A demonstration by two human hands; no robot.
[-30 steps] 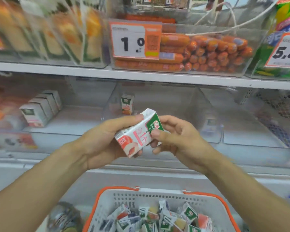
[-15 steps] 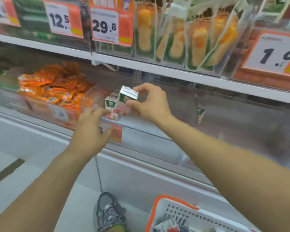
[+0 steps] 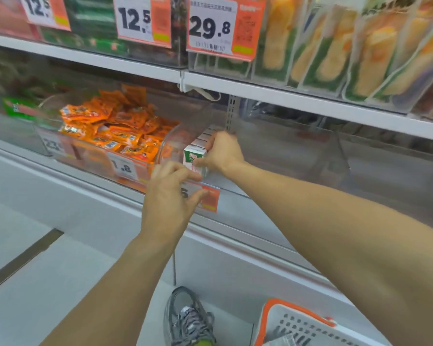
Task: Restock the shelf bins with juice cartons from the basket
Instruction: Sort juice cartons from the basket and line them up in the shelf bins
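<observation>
A small white and green juice carton (image 3: 193, 156) stands at the front of a row of like cartons (image 3: 205, 138) inside a clear shelf bin (image 3: 273, 156). My right hand (image 3: 221, 153) reaches into the bin and grips that front carton from its right side. My left hand (image 3: 169, 196) hovers just in front of the bin with fingers spread and loosely bent, holding nothing, over the orange price tag (image 3: 208, 198). The white basket with an orange rim (image 3: 293, 325) sits at the bottom right, mostly cut off.
A clear bin of orange snack packets (image 3: 115, 131) stands left of the carton bin. The shelf above (image 3: 260, 91) holds bagged goods and price tags. A grey shoe (image 3: 188, 320) stands on the pale floor beside the basket.
My right hand has set the carton lower into the bin, at the front of the row. My left hand has moved right, closer to the bin's front. The view shifted slightly.
</observation>
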